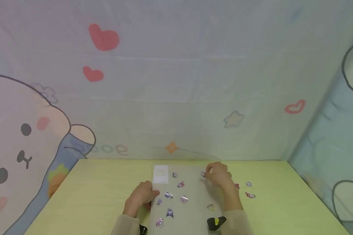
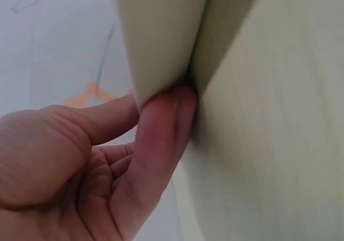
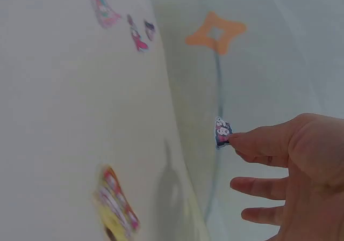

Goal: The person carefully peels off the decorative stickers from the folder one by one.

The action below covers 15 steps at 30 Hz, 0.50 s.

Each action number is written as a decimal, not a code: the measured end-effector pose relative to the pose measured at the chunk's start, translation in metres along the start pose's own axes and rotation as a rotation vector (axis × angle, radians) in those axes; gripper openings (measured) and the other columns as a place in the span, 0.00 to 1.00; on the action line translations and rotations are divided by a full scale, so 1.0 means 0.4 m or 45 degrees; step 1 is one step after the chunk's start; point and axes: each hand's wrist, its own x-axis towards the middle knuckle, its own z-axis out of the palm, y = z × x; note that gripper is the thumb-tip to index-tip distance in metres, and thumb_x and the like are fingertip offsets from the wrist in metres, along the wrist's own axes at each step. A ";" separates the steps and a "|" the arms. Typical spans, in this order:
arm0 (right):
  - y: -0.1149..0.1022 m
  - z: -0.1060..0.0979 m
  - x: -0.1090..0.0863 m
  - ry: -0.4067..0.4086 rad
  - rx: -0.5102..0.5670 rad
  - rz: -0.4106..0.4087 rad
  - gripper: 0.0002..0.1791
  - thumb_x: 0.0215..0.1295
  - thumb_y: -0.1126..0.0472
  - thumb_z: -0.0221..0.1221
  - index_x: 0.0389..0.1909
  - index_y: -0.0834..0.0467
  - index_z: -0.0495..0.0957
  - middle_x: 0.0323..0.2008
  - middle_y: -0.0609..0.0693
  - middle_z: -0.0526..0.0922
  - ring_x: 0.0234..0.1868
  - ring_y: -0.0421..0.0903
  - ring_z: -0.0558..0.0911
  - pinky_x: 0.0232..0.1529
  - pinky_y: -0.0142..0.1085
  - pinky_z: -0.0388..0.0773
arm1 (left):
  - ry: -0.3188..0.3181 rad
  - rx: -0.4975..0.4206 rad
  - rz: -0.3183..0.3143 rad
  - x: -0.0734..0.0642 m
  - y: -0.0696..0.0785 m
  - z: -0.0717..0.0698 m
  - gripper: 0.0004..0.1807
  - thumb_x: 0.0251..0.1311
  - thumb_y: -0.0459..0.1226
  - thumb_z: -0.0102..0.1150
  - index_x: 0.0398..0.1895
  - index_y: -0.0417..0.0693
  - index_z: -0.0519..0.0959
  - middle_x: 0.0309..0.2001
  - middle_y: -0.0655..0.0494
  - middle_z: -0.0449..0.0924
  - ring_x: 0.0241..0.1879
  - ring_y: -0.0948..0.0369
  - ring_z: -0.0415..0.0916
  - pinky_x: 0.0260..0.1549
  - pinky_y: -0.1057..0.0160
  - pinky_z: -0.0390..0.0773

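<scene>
A pale grey, board-like slab (image 1: 194, 192) lies on the table in front of me, with several small shiny cartoon stickers on it, among them a purple sticker (image 1: 169, 213). My left hand (image 1: 141, 195) grips the slab's left edge. In the left wrist view its thumb is against the thick side (image 2: 161, 42) and the curled fingers (image 2: 156, 139) reach under the lower edge. Near the slab's far right corner, my right hand (image 1: 219, 174) pinches one small cartoon sticker (image 3: 222, 132) between thumb and forefinger. That sticker is held above the surface, the other fingers spread.
A white paper rectangle (image 1: 160, 174) sits at the slab's far left corner. Right of the slab, a few loose stickers (image 1: 250, 195) lie on the yellow-green table (image 1: 106, 182). Behind the table hangs a printed cloth backdrop (image 1: 176, 81).
</scene>
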 end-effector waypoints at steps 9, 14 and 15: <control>0.066 -0.066 -0.019 -0.037 -0.018 0.058 0.07 0.67 0.57 0.58 0.33 0.57 0.77 0.56 0.68 0.72 0.57 0.74 0.64 0.47 0.71 0.62 | 0.010 -0.006 0.007 -0.007 -0.003 -0.008 0.14 0.66 0.37 0.59 0.28 0.33 0.77 0.16 0.49 0.76 0.12 0.57 0.76 0.16 0.63 0.76; 0.092 -0.084 -0.030 -0.042 -0.039 0.066 0.08 0.66 0.57 0.59 0.33 0.58 0.76 0.53 0.68 0.73 0.55 0.74 0.64 0.48 0.71 0.60 | -0.014 -0.017 0.015 -0.010 -0.002 -0.007 0.13 0.66 0.37 0.59 0.29 0.34 0.77 0.17 0.49 0.76 0.13 0.57 0.77 0.18 0.62 0.77; 0.095 -0.087 -0.033 -0.045 -0.050 0.066 0.08 0.66 0.57 0.59 0.33 0.58 0.76 0.52 0.68 0.73 0.55 0.74 0.64 0.48 0.72 0.60 | -0.018 -0.019 0.019 -0.010 -0.002 -0.006 0.13 0.66 0.37 0.58 0.29 0.33 0.77 0.17 0.49 0.76 0.13 0.57 0.77 0.19 0.62 0.77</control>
